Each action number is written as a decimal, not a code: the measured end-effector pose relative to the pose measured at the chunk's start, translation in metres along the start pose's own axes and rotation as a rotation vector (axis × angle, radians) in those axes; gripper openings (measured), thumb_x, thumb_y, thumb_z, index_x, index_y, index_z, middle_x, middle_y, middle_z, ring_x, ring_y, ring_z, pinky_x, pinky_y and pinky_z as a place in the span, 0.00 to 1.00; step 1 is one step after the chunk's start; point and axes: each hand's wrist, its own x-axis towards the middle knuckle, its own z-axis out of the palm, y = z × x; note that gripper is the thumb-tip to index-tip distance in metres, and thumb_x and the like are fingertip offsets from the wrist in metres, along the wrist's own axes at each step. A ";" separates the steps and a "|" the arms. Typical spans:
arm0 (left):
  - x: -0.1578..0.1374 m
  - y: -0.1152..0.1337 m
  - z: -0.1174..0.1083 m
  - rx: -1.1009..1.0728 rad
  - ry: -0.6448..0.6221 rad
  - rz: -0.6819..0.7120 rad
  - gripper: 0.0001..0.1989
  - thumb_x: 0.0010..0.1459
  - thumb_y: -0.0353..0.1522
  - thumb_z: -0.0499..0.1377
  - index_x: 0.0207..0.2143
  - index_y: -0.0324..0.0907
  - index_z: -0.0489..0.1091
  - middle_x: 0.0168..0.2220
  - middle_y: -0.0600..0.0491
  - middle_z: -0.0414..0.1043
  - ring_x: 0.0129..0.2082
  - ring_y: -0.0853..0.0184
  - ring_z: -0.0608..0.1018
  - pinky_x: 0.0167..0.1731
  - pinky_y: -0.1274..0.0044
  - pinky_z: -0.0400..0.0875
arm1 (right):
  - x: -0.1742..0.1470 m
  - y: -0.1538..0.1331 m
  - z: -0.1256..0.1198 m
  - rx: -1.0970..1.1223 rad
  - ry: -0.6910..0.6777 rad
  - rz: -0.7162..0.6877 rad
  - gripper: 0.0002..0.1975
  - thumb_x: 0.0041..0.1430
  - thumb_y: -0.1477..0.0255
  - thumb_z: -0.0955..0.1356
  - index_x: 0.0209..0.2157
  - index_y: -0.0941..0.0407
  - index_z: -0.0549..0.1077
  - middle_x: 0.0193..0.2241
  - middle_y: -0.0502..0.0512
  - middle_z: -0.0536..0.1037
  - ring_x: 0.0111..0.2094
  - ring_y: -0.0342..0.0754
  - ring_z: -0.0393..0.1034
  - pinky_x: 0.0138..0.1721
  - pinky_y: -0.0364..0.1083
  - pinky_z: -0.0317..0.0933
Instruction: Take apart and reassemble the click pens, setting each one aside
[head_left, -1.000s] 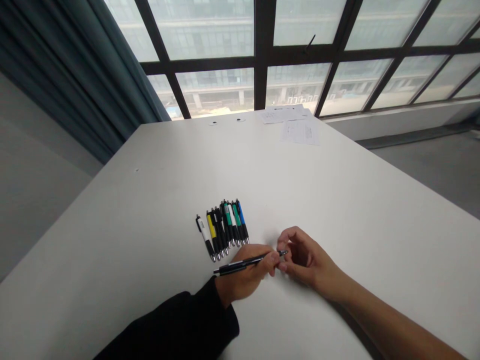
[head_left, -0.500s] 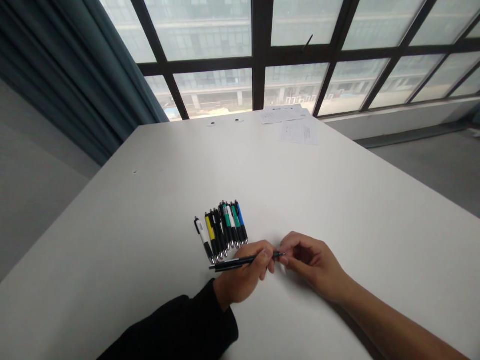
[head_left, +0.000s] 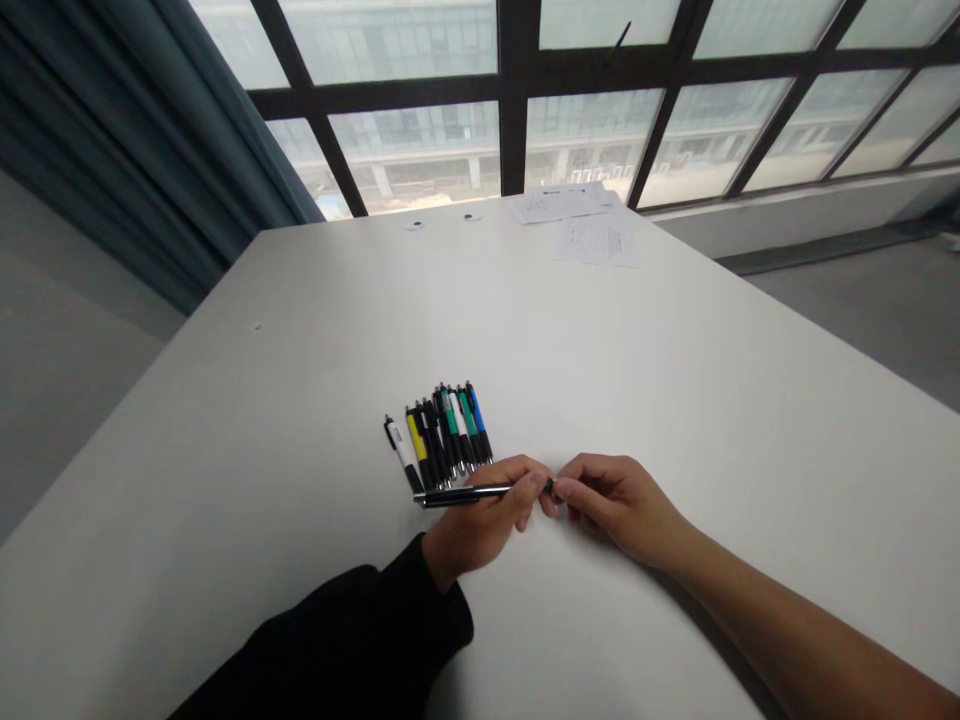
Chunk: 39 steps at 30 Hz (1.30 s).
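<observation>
My left hand [head_left: 487,520] is closed around a black click pen [head_left: 465,494], held almost level with its clicker end to the left. At the pen's right end, the thumb and fingertips of my right hand [head_left: 619,505] pinch the tip, which they hide. Just beyond my left hand lies a row of pens side by side on the table. It has a white pen [head_left: 401,446] at the left, a yellow pen [head_left: 415,438], several black and green ones, and a blue pen [head_left: 478,412] at the right. My left fingers cover some of their lower ends.
The white table [head_left: 300,400] stretches to the window [head_left: 420,150]. Sheets of paper [head_left: 592,240] lie at its far edge, near two small dark-centred spots. A dark blue-grey curtain [head_left: 150,130] hangs at the left.
My right fingertips have closed in over the pen's tip, which showed between them before. The pen has turned slightly to lie more level. The whole view has tilted a little downward.
</observation>
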 end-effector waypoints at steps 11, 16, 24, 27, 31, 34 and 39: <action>-0.002 -0.005 -0.002 0.049 0.021 0.012 0.19 0.69 0.41 0.52 0.47 0.37 0.76 0.20 0.58 0.64 0.21 0.73 0.66 0.26 0.79 0.62 | 0.001 0.005 0.001 0.172 0.030 0.026 0.17 0.58 0.58 0.73 0.29 0.59 0.75 0.21 0.49 0.72 0.22 0.40 0.61 0.24 0.42 0.53; 0.000 -0.005 -0.001 -0.013 0.048 -0.014 0.20 0.69 0.42 0.52 0.47 0.36 0.76 0.27 0.52 0.75 0.19 0.75 0.67 0.21 0.79 0.60 | 0.000 0.003 -0.001 0.187 0.077 0.063 0.17 0.61 0.57 0.70 0.33 0.58 0.76 0.20 0.48 0.72 0.19 0.39 0.57 0.21 0.41 0.49; 0.002 -0.009 0.002 -0.119 0.165 -0.069 0.20 0.67 0.44 0.53 0.43 0.37 0.75 0.36 0.45 0.79 0.19 0.76 0.67 0.18 0.81 0.57 | 0.001 0.007 -0.009 -0.011 0.277 -0.038 0.09 0.58 0.65 0.71 0.36 0.56 0.73 0.23 0.47 0.71 0.23 0.42 0.62 0.26 0.43 0.56; 0.002 -0.008 0.002 -0.143 0.162 -0.074 0.20 0.67 0.44 0.53 0.42 0.37 0.75 0.35 0.46 0.79 0.19 0.76 0.66 0.18 0.81 0.56 | 0.001 0.010 -0.011 -0.340 0.307 -0.157 0.03 0.58 0.74 0.68 0.36 0.56 0.75 0.29 0.50 0.72 0.26 0.43 0.64 0.30 0.45 0.59; 0.003 -0.009 0.002 -0.144 0.142 -0.082 0.20 0.66 0.44 0.53 0.42 0.37 0.75 0.35 0.48 0.78 0.20 0.76 0.67 0.18 0.81 0.56 | 0.002 0.012 -0.012 -0.520 0.254 -0.227 0.08 0.59 0.78 0.66 0.38 0.55 0.76 0.35 0.53 0.75 0.29 0.43 0.67 0.33 0.45 0.61; 0.003 -0.009 0.002 -0.117 0.123 -0.078 0.21 0.67 0.45 0.53 0.43 0.37 0.76 0.35 0.48 0.77 0.20 0.76 0.67 0.18 0.81 0.56 | 0.002 0.012 -0.012 -0.554 0.231 -0.228 0.09 0.61 0.77 0.66 0.40 0.55 0.77 0.36 0.54 0.76 0.30 0.44 0.70 0.34 0.45 0.63; 0.003 -0.008 0.001 -0.119 0.123 -0.078 0.20 0.66 0.44 0.54 0.44 0.37 0.75 0.35 0.47 0.77 0.20 0.75 0.68 0.18 0.81 0.57 | 0.002 0.013 -0.012 -0.546 0.249 -0.258 0.13 0.60 0.77 0.67 0.46 0.55 0.75 0.39 0.55 0.75 0.31 0.44 0.70 0.35 0.45 0.64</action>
